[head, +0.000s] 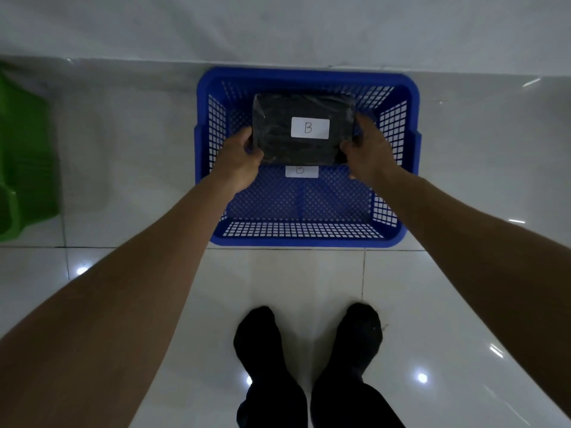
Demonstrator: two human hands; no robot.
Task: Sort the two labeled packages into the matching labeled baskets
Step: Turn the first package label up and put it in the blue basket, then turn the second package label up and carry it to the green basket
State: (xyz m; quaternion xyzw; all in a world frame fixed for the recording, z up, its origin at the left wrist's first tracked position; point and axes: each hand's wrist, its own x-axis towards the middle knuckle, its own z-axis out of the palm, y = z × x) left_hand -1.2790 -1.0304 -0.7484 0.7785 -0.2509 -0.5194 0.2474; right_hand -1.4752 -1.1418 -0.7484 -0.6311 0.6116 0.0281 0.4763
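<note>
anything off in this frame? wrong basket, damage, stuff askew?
Nothing stands out. Both hands, left hand and right hand, hold the black package labeled B over the blue basket, whose own label also reads B. The green basket sits apart at far left.

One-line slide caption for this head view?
Both hands, left hand and right hand, hold black package B over blue basket labeled B.
</note>
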